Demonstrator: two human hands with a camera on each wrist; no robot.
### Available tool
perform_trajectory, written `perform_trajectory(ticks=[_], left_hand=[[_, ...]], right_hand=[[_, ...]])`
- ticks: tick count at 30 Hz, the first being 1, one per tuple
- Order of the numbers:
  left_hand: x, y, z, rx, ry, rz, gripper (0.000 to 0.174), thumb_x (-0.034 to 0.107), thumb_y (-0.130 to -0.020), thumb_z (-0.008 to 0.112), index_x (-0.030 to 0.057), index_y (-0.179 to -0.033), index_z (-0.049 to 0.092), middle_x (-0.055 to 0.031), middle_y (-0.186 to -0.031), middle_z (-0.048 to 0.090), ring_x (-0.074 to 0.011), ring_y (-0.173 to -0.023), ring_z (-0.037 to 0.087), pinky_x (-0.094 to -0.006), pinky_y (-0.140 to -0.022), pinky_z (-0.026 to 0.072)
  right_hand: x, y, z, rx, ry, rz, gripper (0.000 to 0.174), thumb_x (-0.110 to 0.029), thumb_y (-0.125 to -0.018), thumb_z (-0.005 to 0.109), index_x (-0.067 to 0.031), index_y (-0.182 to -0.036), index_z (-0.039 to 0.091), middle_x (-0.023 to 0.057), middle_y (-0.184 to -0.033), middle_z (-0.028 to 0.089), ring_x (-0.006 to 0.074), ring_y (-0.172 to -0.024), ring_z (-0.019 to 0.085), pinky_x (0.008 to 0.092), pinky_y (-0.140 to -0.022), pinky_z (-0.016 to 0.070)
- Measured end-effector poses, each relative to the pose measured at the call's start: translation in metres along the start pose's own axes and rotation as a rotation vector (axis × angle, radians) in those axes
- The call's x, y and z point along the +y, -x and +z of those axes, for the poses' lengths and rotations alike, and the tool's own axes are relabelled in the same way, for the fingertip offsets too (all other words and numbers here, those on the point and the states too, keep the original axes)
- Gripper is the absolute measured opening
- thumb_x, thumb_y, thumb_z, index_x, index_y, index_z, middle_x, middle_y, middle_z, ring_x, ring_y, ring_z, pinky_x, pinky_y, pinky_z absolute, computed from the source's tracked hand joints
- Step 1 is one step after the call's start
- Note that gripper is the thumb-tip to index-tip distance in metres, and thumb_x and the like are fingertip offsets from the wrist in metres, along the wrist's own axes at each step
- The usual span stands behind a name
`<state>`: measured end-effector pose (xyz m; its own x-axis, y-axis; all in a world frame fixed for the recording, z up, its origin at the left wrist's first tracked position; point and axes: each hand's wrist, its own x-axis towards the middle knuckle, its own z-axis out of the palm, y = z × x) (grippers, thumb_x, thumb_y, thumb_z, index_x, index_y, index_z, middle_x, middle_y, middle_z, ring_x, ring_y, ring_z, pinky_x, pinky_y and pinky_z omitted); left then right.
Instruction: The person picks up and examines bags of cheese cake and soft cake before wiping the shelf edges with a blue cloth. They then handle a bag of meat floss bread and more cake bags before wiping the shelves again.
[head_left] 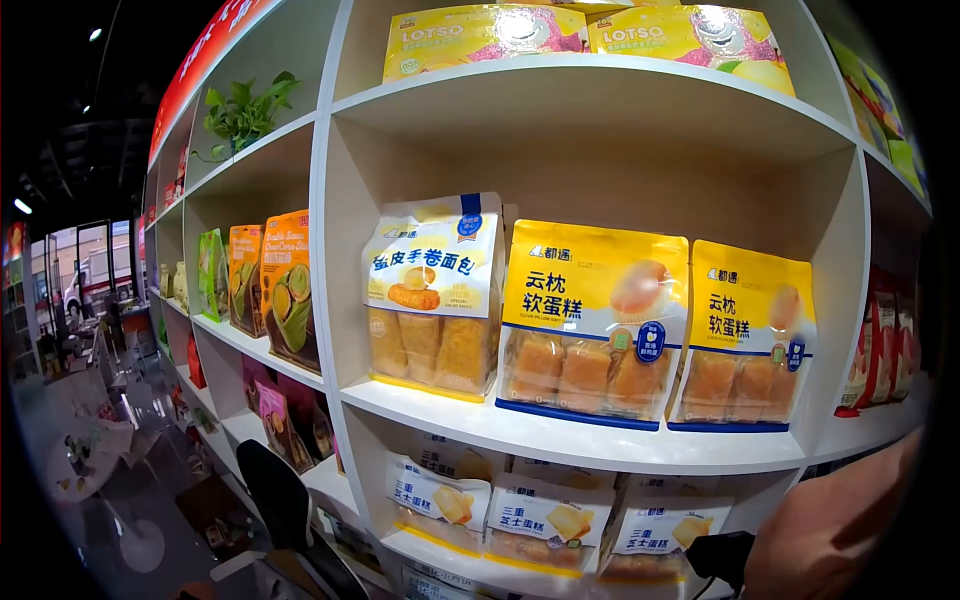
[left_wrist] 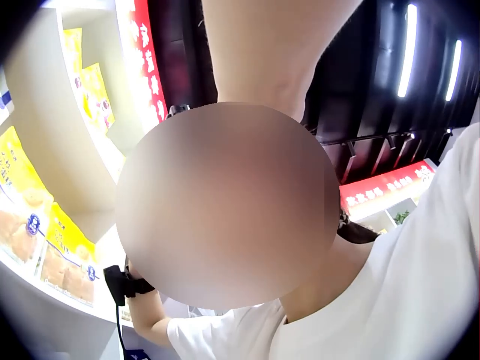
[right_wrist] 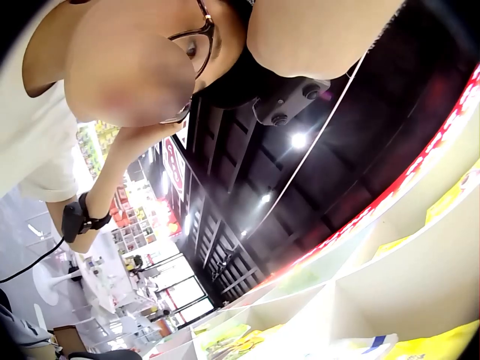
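I'm likely adjusting my black twin-lensed head camera (right_wrist: 289, 103); left hand (right_wrist: 146, 140), unseen right hand: openness, grip, can't tell! Next probably calls for lowering both.

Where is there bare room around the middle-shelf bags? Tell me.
Open space lies above the white bag and two yellow bags, under the upper shelf; reaching through there looks feasible. A slim gap lies between the rightmost yellow bag and the divider. The lower bags stand crowded together.
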<state>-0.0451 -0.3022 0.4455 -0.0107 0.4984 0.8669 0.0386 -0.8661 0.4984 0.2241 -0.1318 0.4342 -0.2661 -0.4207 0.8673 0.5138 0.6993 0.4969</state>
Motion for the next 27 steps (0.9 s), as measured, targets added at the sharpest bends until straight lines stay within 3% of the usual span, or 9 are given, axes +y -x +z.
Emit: perform_trajectory(ticks=[8, 13, 16, 18, 20, 22, 24, 26, 27], left_hand=[[-0.005, 0.005, 0.012, -0.017, -0.08, 0.231, 0.023, 0.026, -0.095, 0.048, 0.0087, -0.104, 0.06, -0.0081, -0.099, 0.059, -0.0193, -0.093, 0.054, -0.0367, -0.085, 0.0411], [-0.002, 0.02, 0.0, -0.05, -0.224, 0.789, 0.022, 0.024, -0.095, 0.048, 0.0094, -0.104, 0.061, -0.0072, -0.099, 0.059, -0.0194, -0.092, 0.054, -0.0368, -0.085, 0.0407], [0.002, 0.024, -0.006, -0.06, -0.291, 1.009, 0.021, 0.023, -0.096, 0.047, 0.0098, -0.104, 0.062, -0.0067, -0.1, 0.059, -0.0194, -0.092, 0.054, -0.0369, -0.085, 0.0405], [-0.005, 0.021, -0.011, -0.045, -0.292, 1.049, 0.021, 0.022, -0.096, 0.047, 0.0101, -0.103, 0.062, -0.0064, -0.1, 0.06, -0.0195, -0.092, 0.054, -0.037, -0.085, 0.0403], [-0.027, 0.006, -0.008, 0.011, -0.187, 0.964, 0.017, 0.019, -0.094, 0.048, 0.0098, -0.102, 0.06, -0.0075, -0.098, 0.059, -0.0204, -0.089, 0.055, -0.038, -0.081, 0.0417], [-0.043, 0.003, -0.018, 0.128, -0.188, 0.902, 0.006, 0.016, -0.092, 0.048, 0.0112, -0.089, 0.051, -0.005, -0.085, 0.044, -0.0193, -0.084, 0.054, -0.0355, -0.069, 0.0374], [-0.053, 0.011, -0.026, 0.273, -0.204, 0.804, 0.015, 0.013, -0.089, 0.048, 0.0125, -0.076, 0.041, -0.0025, -0.072, 0.029, -0.0182, -0.08, 0.053, -0.0331, -0.056, 0.0332], [-0.073, -0.001, -0.02, 0.102, -0.521, 0.945, 0.006, 0.012, -0.089, 0.052, 0.0073, -0.086, 0.049, -0.007, -0.08, 0.043, -0.0195, -0.084, 0.056, -0.031, -0.063, 0.0399], [-0.07, 0.004, -0.024, -0.014, -0.779, 0.914, 0.005, 0.013, -0.091, 0.049, 0.0098, -0.094, 0.052, -0.0076, -0.087, 0.05, -0.0203, -0.083, 0.055, -0.0354, -0.068, 0.0414]], right_hand=[[0.012, 0.013, -0.009, -0.01, -0.006, 0.014, 0.039, -0.035, -0.098, 0.036, -0.0021, -0.115, 0.048, 0.0116, -0.082, 0.057, 0.0174, -0.076, 0.054, 0.0293, -0.07, 0.0429], [0.014, 0.026, -0.019, -0.004, -0.004, 0.028, 0.039, -0.035, -0.098, 0.036, -0.0021, -0.115, 0.048, 0.0116, -0.081, 0.057, 0.0174, -0.076, 0.054, 0.0291, -0.07, 0.0428], [0.014, 0.027, -0.023, -0.005, -0.025, 0.044, 0.039, -0.036, -0.098, 0.036, -0.0021, -0.115, 0.048, 0.0116, -0.081, 0.056, 0.0173, -0.075, 0.054, 0.0291, -0.069, 0.0428], [0.012, 0.025, -0.022, -0.003, -0.038, 0.035, 0.04, -0.036, -0.098, 0.036, -0.0021, -0.115, 0.048, 0.0116, -0.081, 0.056, 0.0173, -0.075, 0.054, 0.029, -0.069, 0.0428], [0.011, 0.023, -0.022, 0.005, -0.045, 0.023, 0.04, -0.036, -0.098, 0.036, -0.0021, -0.115, 0.048, 0.0116, -0.081, 0.056, 0.0172, -0.075, 0.054, 0.029, -0.069, 0.0427], [0.009, 0.019, -0.019, -0.013, -0.059, 0.017, 0.04, -0.036, -0.099, 0.036, -0.0021, -0.115, 0.048, 0.0116, -0.081, 0.056, 0.0172, -0.074, 0.054, 0.0289, -0.068, 0.0427], [0.008, 0.013, -0.013, -0.029, -0.095, 0.01, 0.04, -0.037, -0.099, 0.035, -0.0021, -0.115, 0.048, 0.0116, -0.081, 0.056, 0.0172, -0.074, 0.054, 0.0289, -0.068, 0.0427], [0.004, 0.005, -0.003, -0.028, -0.11, -0.017, 0.04, -0.037, -0.099, 0.035, -0.0021, -0.115, 0.048, 0.0116, -0.081, 0.056, 0.0171, -0.074, 0.054, 0.0288, -0.068, 0.0426], [0.003, 0.001, 0.004, -0.023, -0.123, -0.029, 0.04, -0.037, -0.099, 0.035, -0.0021, -0.115, 0.048, 0.0116, -0.08, 0.056, 0.0171, -0.074, 0.054, 0.0288, -0.068, 0.0426]])
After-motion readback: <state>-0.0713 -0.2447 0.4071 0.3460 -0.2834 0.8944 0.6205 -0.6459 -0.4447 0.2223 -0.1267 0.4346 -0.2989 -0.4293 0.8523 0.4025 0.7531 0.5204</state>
